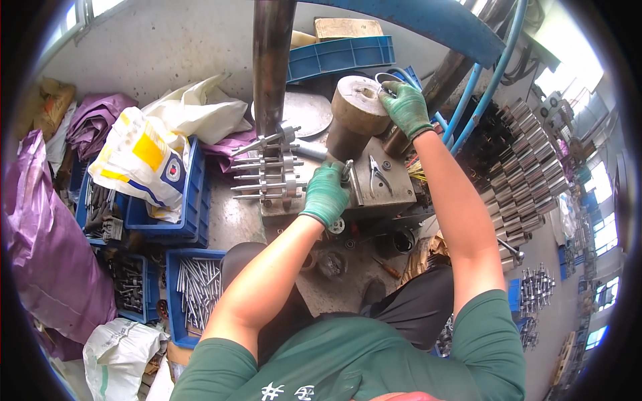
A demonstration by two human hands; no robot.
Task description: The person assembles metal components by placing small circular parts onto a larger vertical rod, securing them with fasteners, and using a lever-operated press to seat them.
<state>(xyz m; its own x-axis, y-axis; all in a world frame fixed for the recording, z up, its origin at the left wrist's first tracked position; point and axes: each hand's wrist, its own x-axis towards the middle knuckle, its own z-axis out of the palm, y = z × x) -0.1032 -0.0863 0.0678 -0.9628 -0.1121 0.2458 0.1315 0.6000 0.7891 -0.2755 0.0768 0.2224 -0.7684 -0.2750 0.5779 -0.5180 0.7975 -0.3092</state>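
Note:
My left hand [328,194], in a green knitted glove, is closed low over the metal work block [394,190]. A short metal part [347,172] shows at its fingertips; the glove hides the rest. My right hand [405,109], gloved alike, is raised beside the top of a thick metal cylinder [361,100] with a hole in its top face. Its fingers pinch a thin metal ring [386,78]. Pliers [379,175] lie on the block, next to a slim metal bar [357,186]. Shafts with discs [269,175] are stacked left of my left hand.
A steel post [271,67] and a blue frame beam [414,19] rise over the block. On the left stand a blue crate [197,194] under white sacks and a blue bin [175,294] of metal rods. Stacked metal cylinders [528,167] stand at right, past blue hoses [471,107].

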